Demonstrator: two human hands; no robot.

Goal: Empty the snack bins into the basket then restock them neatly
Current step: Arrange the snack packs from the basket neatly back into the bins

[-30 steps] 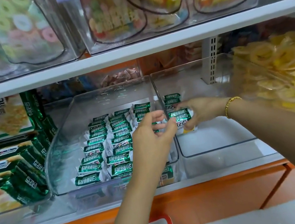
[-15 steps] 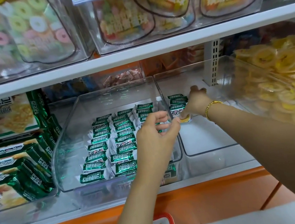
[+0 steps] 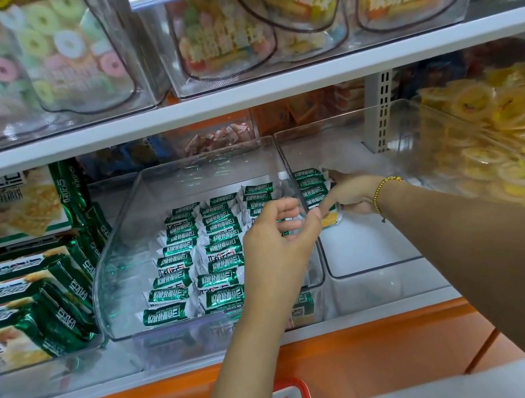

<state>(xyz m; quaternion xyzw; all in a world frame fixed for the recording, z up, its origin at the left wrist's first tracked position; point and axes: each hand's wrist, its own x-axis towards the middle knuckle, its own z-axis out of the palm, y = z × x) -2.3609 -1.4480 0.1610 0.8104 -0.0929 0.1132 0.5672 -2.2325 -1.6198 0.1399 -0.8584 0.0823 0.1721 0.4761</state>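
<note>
Shifting deeper: right hand [image 3: 353, 192] on packets [image 3: 309, 187] | left hand [image 3: 275, 245] unmoved

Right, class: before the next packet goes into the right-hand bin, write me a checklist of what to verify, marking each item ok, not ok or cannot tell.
1. Green packets in the middle bin lie in straight columns: ok.
2. Short column in the right bin sits against its left wall: ok.
3. Bare floor left in front of that column: ok.
4. Right hand, beside the column, has a firm grip on a packet: cannot tell.
5. Left hand, fingers curled at the dividing wall, holds a packet: cannot tell.
6. Basket sits below the shelf edge, close by: ok.
</note>
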